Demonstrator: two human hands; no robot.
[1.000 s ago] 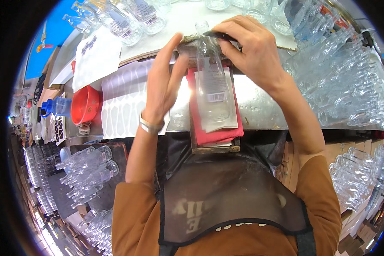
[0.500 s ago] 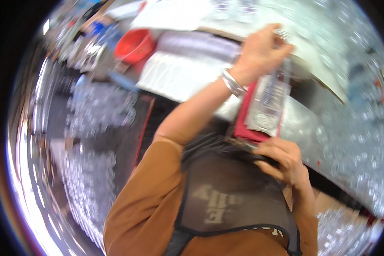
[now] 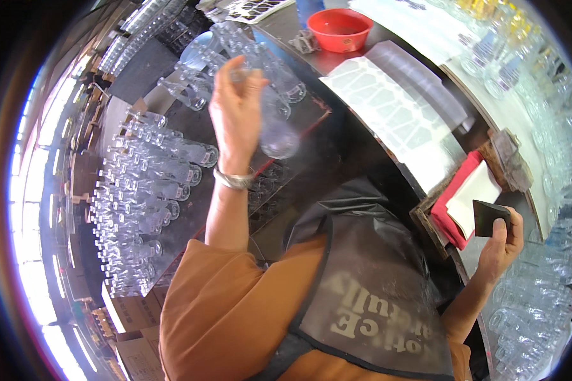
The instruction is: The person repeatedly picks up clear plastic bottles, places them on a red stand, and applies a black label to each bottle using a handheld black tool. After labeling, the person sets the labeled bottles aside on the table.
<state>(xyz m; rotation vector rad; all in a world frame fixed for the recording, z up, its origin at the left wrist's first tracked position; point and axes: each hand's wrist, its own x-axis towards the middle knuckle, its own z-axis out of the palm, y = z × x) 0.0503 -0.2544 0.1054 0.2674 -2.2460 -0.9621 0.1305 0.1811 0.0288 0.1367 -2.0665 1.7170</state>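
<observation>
My left hand (image 3: 235, 108) is at the upper left, wearing a silver bracelet, fingers closed around the neck of a clear glass bottle (image 3: 278, 134). The bottle is blurred and tilted, with its base toward me. More clear bottles (image 3: 276, 70) stand or lean just beyond it. At the right, my right hand (image 3: 501, 244) pinches a small, flat dark block (image 3: 487, 219) between thumb and fingers. Beside that block lies a red pad (image 3: 448, 222) topped with a plain white sheet (image 3: 471, 197), set in a worn wooden frame (image 3: 428, 225).
Rows of clear bottles (image 3: 165, 171) lie at the left above cardboard boxes (image 3: 133, 317). A red bowl (image 3: 340, 30) and a white patterned sheet (image 3: 394, 114) are on the far table, with translucent plastic (image 3: 419, 82) behind. Many glass bottles (image 3: 534, 298) crowd the right side.
The view has turned left. My left hand has swung from the red pad to the left-hand bottles. A printed clear thing over the pad is gone, and the dark block now shows clearly in my right hand.
</observation>
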